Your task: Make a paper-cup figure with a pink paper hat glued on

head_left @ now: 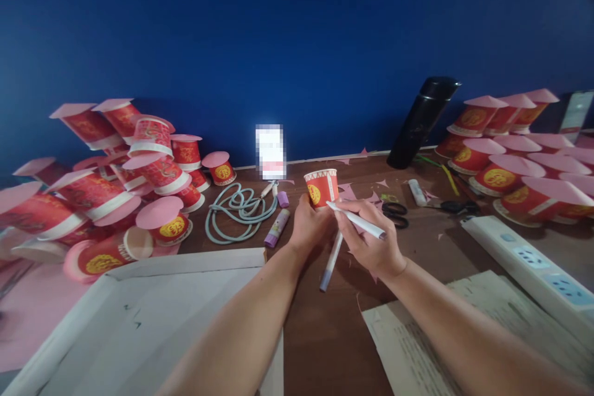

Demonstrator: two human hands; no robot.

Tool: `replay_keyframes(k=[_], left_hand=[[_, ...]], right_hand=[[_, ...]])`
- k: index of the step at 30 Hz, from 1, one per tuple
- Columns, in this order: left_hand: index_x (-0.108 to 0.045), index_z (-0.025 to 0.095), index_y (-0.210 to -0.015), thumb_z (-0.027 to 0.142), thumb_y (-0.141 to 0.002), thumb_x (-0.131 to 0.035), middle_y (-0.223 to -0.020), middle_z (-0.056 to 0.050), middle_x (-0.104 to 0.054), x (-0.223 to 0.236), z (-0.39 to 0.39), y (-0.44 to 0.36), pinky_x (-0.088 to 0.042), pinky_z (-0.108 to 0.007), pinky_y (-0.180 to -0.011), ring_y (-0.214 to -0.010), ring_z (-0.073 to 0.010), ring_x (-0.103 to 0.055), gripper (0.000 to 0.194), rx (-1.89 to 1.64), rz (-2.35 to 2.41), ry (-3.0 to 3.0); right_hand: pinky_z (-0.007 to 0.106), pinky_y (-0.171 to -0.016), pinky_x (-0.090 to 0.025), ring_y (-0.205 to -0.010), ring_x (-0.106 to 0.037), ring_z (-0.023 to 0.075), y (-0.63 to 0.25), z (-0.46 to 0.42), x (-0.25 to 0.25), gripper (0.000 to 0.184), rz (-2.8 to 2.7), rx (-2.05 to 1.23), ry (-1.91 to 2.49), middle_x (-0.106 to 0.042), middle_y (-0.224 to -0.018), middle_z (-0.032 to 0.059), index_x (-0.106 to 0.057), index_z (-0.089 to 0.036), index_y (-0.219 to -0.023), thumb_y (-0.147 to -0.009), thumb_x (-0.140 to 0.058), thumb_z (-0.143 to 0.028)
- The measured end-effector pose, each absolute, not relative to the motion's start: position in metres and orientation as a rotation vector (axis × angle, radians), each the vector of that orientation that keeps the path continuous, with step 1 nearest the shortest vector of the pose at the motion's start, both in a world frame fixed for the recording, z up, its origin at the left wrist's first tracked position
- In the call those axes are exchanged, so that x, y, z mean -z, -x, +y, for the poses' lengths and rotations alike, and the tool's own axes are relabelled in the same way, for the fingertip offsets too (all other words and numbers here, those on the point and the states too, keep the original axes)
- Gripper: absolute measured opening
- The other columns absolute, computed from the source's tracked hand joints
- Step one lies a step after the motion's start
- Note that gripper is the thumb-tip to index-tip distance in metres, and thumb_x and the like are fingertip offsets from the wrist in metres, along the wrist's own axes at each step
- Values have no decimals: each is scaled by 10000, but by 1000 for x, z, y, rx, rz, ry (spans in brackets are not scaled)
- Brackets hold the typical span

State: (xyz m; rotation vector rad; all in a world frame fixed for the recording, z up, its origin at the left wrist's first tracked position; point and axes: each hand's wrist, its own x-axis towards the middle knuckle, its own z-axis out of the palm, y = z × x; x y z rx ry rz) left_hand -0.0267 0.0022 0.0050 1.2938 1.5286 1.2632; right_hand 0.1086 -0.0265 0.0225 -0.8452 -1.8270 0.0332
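Note:
A red paper cup (323, 189) with a gold emblem and a zigzag-patterned pale rim is upright, its rim at the top. My left hand (306, 223) wraps round its lower part and hides the base. In my right hand (374, 235) is a white marker (361, 221), its tip at the cup's pale vertical stripe; whether it touches I cannot tell. Beneath the hands a second white marker (330, 263) with a purple-grey end lies on the table, partly hidden. A purple glue stick (277, 229) and its cap (283, 199) lie left of my left hand.
Red cups with pink paper discs are piled left (153, 170) and right (505, 173). Behind are a lit phone (271, 151), a coiled cable (232, 213) and a black flask (422, 124). Scissors (395, 215), a power strip (533, 260), printed paper (417, 346) and a white box (176, 309) surround the hands.

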Motion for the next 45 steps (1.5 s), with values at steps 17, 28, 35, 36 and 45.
replay_keyframes(k=[17, 28, 35, 36, 45], left_hand=[[-559, 154, -958, 417, -681, -712, -920, -95, -691, -8, 2, 20, -474, -300, -699, -817, -216, -650, 411, -1261, 1551, -1337], [-567, 172, -1025, 358, -672, -721, -977, -91, -693, -4, 3, 19, -475, -302, -744, -864, -219, -655, 428, -1280, 1504, -1405], [-567, 167, -1044, 366, -679, -714, -1000, -104, -694, -10, 0, 19, -475, -308, -757, -891, -232, -657, 440, -1241, 1542, -1449], [-567, 165, -1041, 367, -681, -713, -1003, -107, -693, -11, -1, 19, -475, -307, -758, -893, -232, -657, 438, -1236, 1543, -1453], [-561, 171, -1054, 370, -683, -715, -1011, -109, -694, -10, 0, 20, -476, -312, -769, -902, -237, -657, 448, -1206, 1577, -1481]], right_hand=[[352, -779, -480, -840, -632, 184, -115, -18, -20, 224, -1798, -1, 884, -683, -929, 49, -598, -212, -1034, -826, -625, -131], [365, -789, -464, -820, -633, 184, -115, -16, -20, 242, -1823, 31, 886, -697, -928, 38, -599, -219, -1039, -819, -634, -126], [381, -839, -453, -836, -638, 190, -115, -14, -19, 225, -1815, 72, 911, -700, -926, 39, -607, -213, -1031, -820, -639, -141], [379, -834, -453, -835, -638, 190, -115, -14, -19, 223, -1817, 71, 913, -700, -926, 39, -607, -213, -1029, -821, -638, -141], [370, -818, -448, -811, -638, 182, -115, -14, -20, 198, -1826, 76, 899, -704, -903, 36, -609, -214, -1002, -823, -637, -137]])
